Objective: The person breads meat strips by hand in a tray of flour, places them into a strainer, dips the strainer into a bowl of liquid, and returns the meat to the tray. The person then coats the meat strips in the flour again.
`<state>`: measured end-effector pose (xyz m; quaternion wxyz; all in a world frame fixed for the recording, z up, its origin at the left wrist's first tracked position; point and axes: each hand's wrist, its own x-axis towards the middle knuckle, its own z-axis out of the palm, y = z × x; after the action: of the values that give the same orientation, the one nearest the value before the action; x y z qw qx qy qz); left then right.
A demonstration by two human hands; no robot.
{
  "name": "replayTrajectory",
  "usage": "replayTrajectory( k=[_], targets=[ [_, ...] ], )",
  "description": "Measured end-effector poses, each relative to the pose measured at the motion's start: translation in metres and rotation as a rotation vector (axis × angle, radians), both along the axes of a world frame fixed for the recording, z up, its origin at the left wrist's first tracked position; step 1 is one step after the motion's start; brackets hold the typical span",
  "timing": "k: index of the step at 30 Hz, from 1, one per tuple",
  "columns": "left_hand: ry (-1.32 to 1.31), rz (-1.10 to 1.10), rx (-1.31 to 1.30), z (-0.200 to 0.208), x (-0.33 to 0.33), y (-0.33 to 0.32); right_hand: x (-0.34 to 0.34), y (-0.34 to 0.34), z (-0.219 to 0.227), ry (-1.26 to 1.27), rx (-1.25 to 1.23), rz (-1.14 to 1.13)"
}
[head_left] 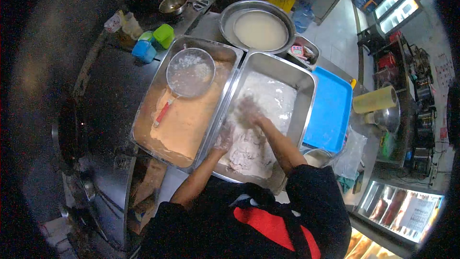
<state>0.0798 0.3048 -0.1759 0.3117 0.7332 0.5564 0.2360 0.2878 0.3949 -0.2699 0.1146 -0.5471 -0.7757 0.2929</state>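
Observation:
Both of my hands are in a deep steel pan of white flour. My left hand, dusted white, is by the pan's left wall; its fingers look stretched out, with nothing seen in them. My right hand is over the middle of the flour, smeared by motion, so its fingers cannot be read. Just below the hands lies a lumpy, flour-coated mass; I cannot tell what it is.
To the left, a second pan holds orange-tan powder and a red-handled sieve. Behind stands a wide metal bowl of pale liquid. A blue tray adjoins on the right, near a yellowish roll.

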Motion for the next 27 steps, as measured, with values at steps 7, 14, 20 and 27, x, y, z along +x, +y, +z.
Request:
replayTrajectory(
  k=[7, 14, 20, 27],
  targets=[
    [0.117, -0.261, -0.198, 0.024, 0.023, 0.02, 0.006, -0.118, 0.137, 0.016, -0.421, 0.184],
    [0.322, -0.496, -0.653, 0.022, 0.028, -0.04, 0.022, -0.182, 0.073, -0.291, -0.384, -0.581],
    [-0.172, -0.229, -0.831, 0.106, 0.033, -0.021, -0.013, -0.175, 0.212, 0.291, -0.538, -0.786],
    [-0.373, -0.33, -0.461, 0.133, 0.029, -0.01, 0.01, -0.185, 0.221, 0.391, -0.037, -0.948]
  ],
)
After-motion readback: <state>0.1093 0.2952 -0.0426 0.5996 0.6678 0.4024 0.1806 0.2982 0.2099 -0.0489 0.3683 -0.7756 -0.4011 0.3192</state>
